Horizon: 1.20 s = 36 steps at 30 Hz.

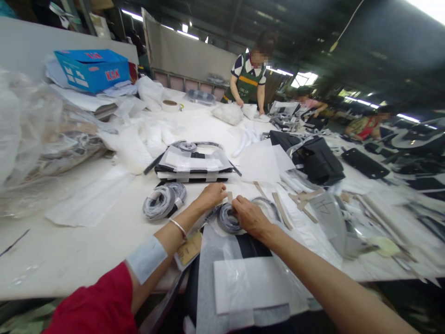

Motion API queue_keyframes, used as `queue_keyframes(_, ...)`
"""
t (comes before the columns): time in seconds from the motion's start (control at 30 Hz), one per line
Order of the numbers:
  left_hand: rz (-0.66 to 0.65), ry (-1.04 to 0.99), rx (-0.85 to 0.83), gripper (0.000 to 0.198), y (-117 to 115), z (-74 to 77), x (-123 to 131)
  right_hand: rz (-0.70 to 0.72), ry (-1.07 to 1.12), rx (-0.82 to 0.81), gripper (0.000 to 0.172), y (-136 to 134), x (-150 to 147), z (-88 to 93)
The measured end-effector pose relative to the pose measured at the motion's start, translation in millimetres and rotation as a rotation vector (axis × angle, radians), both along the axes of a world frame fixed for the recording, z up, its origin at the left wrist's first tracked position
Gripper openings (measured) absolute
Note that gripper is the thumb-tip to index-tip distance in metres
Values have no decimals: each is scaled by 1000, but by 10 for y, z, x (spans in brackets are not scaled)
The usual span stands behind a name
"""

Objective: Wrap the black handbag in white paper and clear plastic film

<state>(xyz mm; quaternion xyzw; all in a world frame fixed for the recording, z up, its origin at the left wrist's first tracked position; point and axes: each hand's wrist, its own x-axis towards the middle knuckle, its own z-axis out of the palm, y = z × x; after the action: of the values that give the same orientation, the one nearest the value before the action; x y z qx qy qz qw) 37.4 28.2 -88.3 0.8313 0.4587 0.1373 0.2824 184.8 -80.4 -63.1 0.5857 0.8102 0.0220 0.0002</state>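
My right hand [251, 216] is closed at the edge of a coiled strap [227, 221] in a clear and grey wrapping. The coil sits at the top of a black bag [248, 246], which is partly covered by white tissue and a white card [248, 285] under clear film. Just left of the coil, my left hand [212, 195] has its fingers pinched together; what they hold, if anything, is hidden. A small beige strip [230, 197] shows between the two hands. Beneath my left forearm lies a tan label [189, 248].
Beyond my hands lies another wrapped bag [194, 160], with a strap coil [163, 202] nearer. Black bags [316, 160] and brown strips [281, 208] lie right. A plastic heap [45, 134] and blue box [92, 72] stand left. A person [248, 76] works across the table.
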Motion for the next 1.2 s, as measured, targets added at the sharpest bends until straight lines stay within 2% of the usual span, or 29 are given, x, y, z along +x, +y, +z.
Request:
queue_keyframes(0.2, -76, 151, 6, 31, 12, 142, 220, -49, 177, -7, 13, -114, 56, -7)
queue_keyframes(0.4, -168, 246, -72, 24, 94, 204, 301, -64, 231, -50, 4, -80, 103, 41)
queue_keyframes(0.6, -194, 114, -92, 16, 75, 239, 282, -87, 258, -63, 6, -17, 110, 63)
queue_keyframes(0.73, -171, -14, -85, 15, -67, 252, 229, -176, 428, -4, 7, -25, 121, 18)
queue_keyframes(0.93, -73, -128, -134, 23, -249, 100, 105, -272, 686, -22, 10, -44, 165, -74)
queue_keyframes(1.07, -77, -184, -136, 13, -267, -48, 80, -197, 615, 61, 9, -67, 158, -143)
queue_keyframes(1.2, -72, -234, -122, 8, -280, -122, 92, -69, 470, 145, 14, -94, 147, -220)
